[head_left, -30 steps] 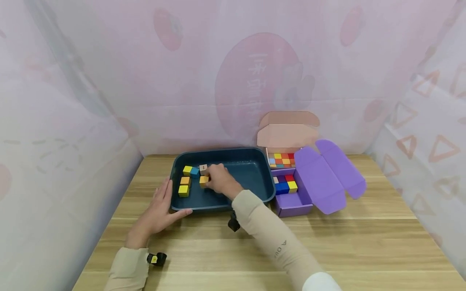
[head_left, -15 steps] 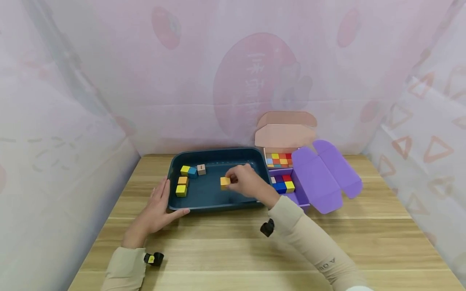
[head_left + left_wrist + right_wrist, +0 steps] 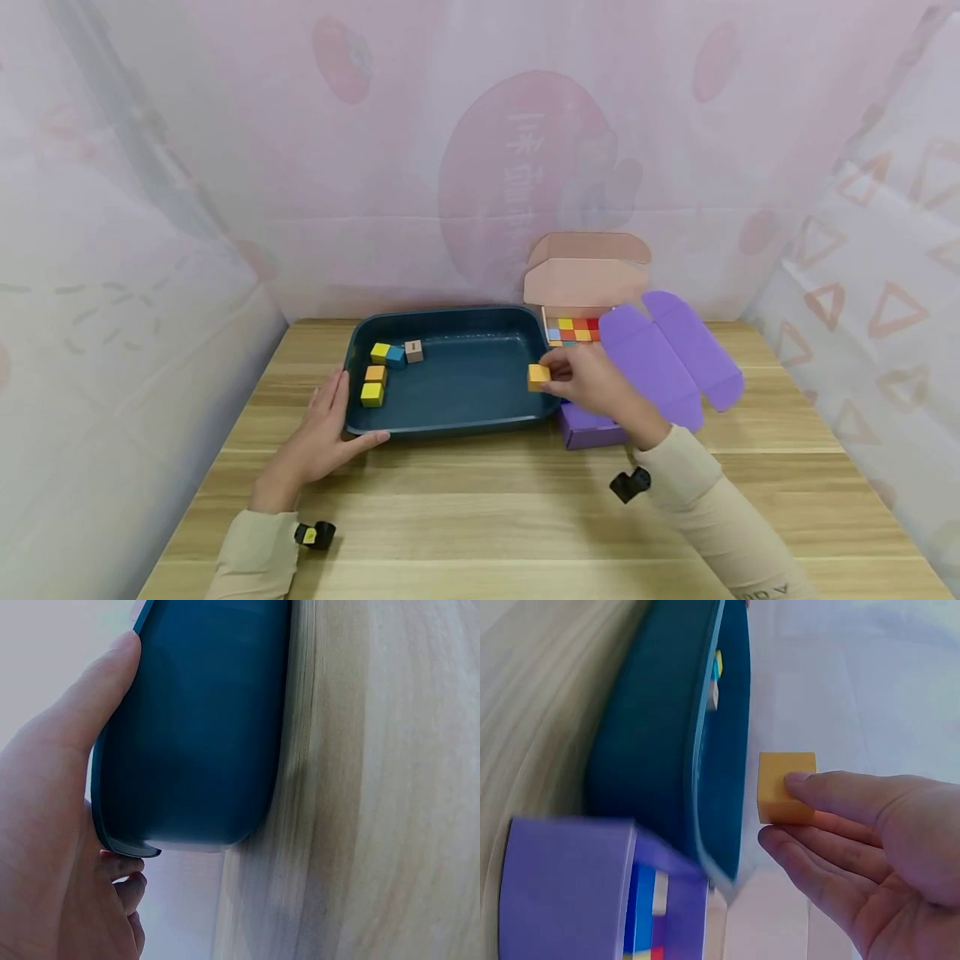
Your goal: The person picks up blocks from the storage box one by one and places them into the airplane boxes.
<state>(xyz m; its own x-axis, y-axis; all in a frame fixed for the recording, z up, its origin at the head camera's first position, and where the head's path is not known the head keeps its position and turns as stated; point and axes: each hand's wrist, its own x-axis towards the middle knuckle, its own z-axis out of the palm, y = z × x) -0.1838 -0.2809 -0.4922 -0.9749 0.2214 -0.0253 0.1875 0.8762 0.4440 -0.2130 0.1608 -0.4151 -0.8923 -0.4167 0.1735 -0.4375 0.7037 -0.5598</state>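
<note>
Since the frame a second ago, your right hand (image 3: 596, 385) has carried the orange cube (image 3: 538, 377) out of the left half of the dark blue tray (image 3: 450, 421) across to the tray's right rim; half a second ago it was mid-tray. Your left hand (image 3: 322, 429) has not shifted.

Right hand: fingertips (image 3: 799, 780) curled onto the cube, pinching it between thumb and fingers. The right wrist view shows the cube (image 3: 784, 787) held clear above the tray's rim, touching nothing but the fingers. It sits just beside the purple box (image 3: 592, 425), which lies directly under the hand.

Left hand: fingers straight and relaxed, resting against the tray's near-left corner; the left wrist view shows the thumb (image 3: 90, 712) lying flat along the tray wall (image 3: 202, 735). It grips nothing.

Remaining in the tray, far-left corner: a yellow cube (image 3: 380, 352), a blue cube (image 3: 396, 357) and a tan cube (image 3: 413, 351) in a row, with another orange cube (image 3: 376, 373) and another yellow cube (image 3: 371, 394) just nearer you.

Behind the purple box, a pink box (image 3: 587, 283) stands open, with rows of coloured cubes (image 3: 573, 329) inside. The purple lid flap (image 3: 667, 358) is spread out to the right on the wooden table (image 3: 480, 517).
</note>
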